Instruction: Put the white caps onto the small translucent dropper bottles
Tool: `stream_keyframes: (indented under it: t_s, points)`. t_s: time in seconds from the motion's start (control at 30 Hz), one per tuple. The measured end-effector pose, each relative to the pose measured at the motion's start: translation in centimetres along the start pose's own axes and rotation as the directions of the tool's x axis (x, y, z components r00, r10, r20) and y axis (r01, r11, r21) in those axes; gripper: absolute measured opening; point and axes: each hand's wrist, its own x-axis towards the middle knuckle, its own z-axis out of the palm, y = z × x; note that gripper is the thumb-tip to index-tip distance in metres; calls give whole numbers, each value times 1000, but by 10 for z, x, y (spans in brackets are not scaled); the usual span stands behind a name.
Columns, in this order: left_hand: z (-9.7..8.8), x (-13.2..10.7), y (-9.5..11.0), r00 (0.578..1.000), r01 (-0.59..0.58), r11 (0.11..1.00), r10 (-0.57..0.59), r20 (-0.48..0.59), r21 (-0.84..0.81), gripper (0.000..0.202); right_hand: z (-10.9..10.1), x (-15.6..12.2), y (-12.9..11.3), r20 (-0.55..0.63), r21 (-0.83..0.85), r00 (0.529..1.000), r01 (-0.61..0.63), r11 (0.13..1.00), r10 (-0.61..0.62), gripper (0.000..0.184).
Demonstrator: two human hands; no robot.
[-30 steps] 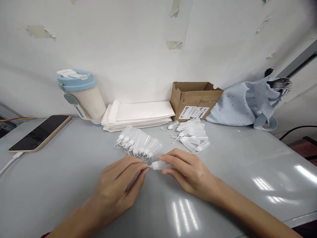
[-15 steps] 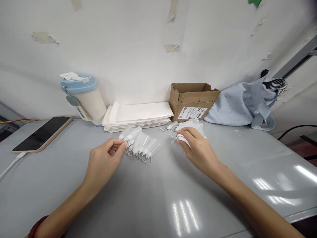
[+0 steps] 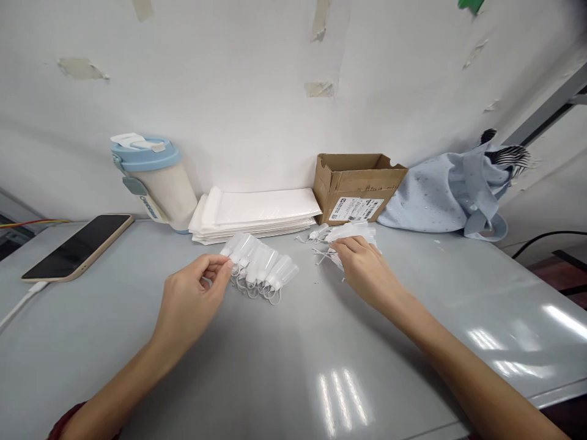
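Observation:
A row of small translucent plastic bottles (image 3: pixel 263 267) with loop tethers lies on the grey table (image 3: pixel 284 366). My left hand (image 3: pixel 195 299) is at the row's left end, fingers pinched on a small bottle there. A loose pile of the same bottles (image 3: pixel 353 232) lies to the right, in front of the cardboard box. My right hand (image 3: pixel 367 269) rests on that pile with fingers curled down onto the bottles; what they grip is hidden.
Along the wall stand a blue-lidded tumbler (image 3: pixel 153 180), a stack of white padded envelopes (image 3: pixel 257 214), an open cardboard box (image 3: pixel 355 183) and a light-blue fabric bag (image 3: pixel 454 192). A phone (image 3: pixel 76 245) on a cable lies at the far left.
One second ago both hands held one bottle near the front. The left hand then carried it to the row's left end, and the right hand reached to the right pile.

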Motion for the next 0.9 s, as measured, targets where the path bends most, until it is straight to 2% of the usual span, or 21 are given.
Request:
stream_keyframes:
  t_s: [0.17,0.37,0.53,0.6,0.67,0.73,0.9]
  points:
    - [1,-1,-1,1000,-6,1000,6,-16,-14,26,-5,0,-1,13,-9,996,-89,996,89,19]
    - [2,0,-2,1000,3,1000,-3,-10,-13,26,-8,-3,-5,102,15,988,-116,993,113,10]
    - [2,-2,0,1000,-11,1000,11,-24,-8,22,-11,-6,-10,143,121,983,-132,984,114,13]
    - [2,-5,2,998,-50,999,50,-45,-12,20,-14,-8,-12,113,257,986,-147,955,122,16]
    - [2,-9,4,992,-112,994,111,-60,-12,18,-19,-9,-15,78,464,989,-150,873,128,15]
    - [3,-15,6,981,-192,981,191,-38,-14,17,-25,-9,-18,88,651,990,-142,746,112,15]
    - [6,-29,13,927,-341,935,352,132,-97,17,-35,-13,-26,224,889,971,-170,425,-79,18]
